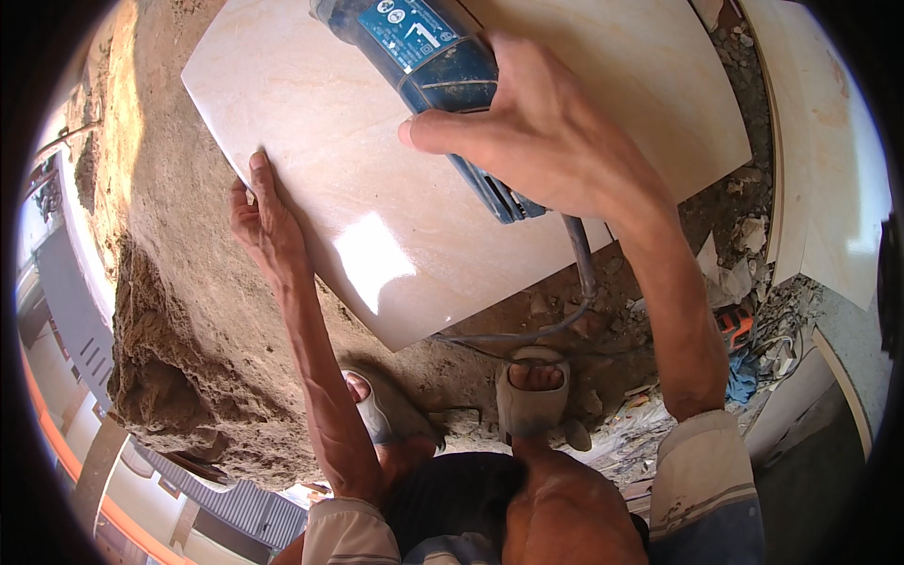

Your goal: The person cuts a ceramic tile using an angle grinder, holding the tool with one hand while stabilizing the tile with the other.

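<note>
A large glossy beige tile (pixel 377 160) lies flat on a bed of brown mortar or soil. My left hand (pixel 264 221) rests at the tile's left edge, fingers together and flat against it. My right hand (pixel 537 141) grips a blue corded power tool (pixel 424 56), an angle grinder by its shape, held over the upper middle of the tile. Its grey cable (pixel 574 282) trails down off the tile's near edge toward my feet. The tool's working end is out of view at the top.
Brown mortar (pixel 179 282) spreads to the left and drops off at a rough edge. My sandalled feet (pixel 532 386) stand just below the tile. Rubble and scraps (pixel 744 320) lie at the right beside more pale tiles (pixel 829 151).
</note>
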